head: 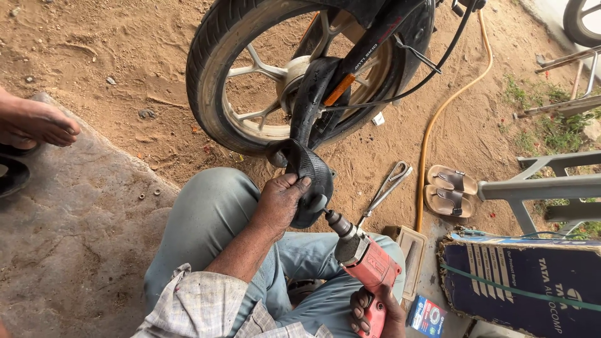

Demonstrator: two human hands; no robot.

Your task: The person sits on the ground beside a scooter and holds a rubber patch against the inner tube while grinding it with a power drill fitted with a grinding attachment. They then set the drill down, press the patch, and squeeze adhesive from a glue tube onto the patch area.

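Note:
My left hand grips a fold of black rubber inner tube that hangs out of a motorcycle wheel. In my right hand is a red power drill, its dark chuck and tip touching the tube just below my left fingers. The wheel stands upright on sandy ground ahead of my knees, with a silver alloy rim and black tyre. I sit with bent legs in grey trousers.
A metal tyre lever lies on the sand beside a pair of brown sandals. A yellow hose runs past them. A dark cardboard box sits at right. Another person's bare foot rests at left on a stone slab.

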